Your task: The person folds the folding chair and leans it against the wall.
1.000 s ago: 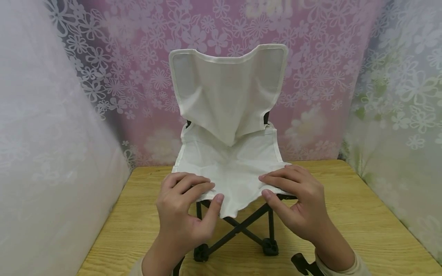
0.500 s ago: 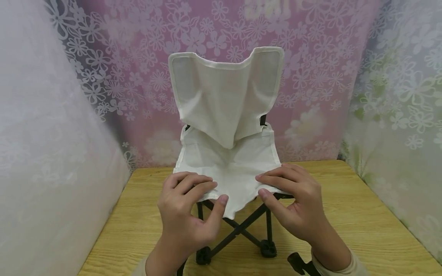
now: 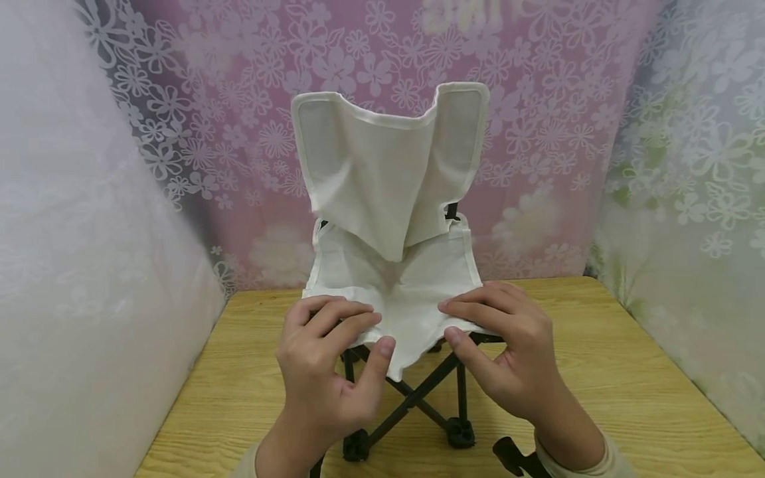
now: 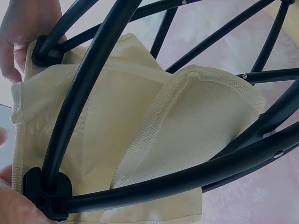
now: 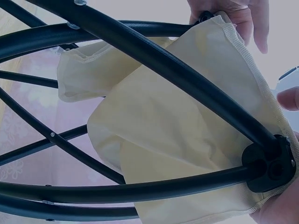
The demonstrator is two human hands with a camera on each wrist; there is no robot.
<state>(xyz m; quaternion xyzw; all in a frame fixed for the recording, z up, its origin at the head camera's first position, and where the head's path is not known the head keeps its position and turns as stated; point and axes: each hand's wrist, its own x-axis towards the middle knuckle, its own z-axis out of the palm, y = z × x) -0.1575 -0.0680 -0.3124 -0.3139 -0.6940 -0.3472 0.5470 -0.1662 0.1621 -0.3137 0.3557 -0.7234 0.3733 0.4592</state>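
On the wood-grained table [image 3: 651, 378] stands a folding chair [image 3: 397, 299], its white fabric backrest [image 3: 382, 166] sagging to a point over the seat, its black frame [image 3: 411, 398] crossed beneath. The left hand [image 3: 325, 362], partly open, has fingers bent over the near left seat corner, holding it, thumb at the drooping front edge. The right hand [image 3: 514, 352] holds the near right corner likewise. A pink floral sheet [image 3: 239, 139] hangs behind.
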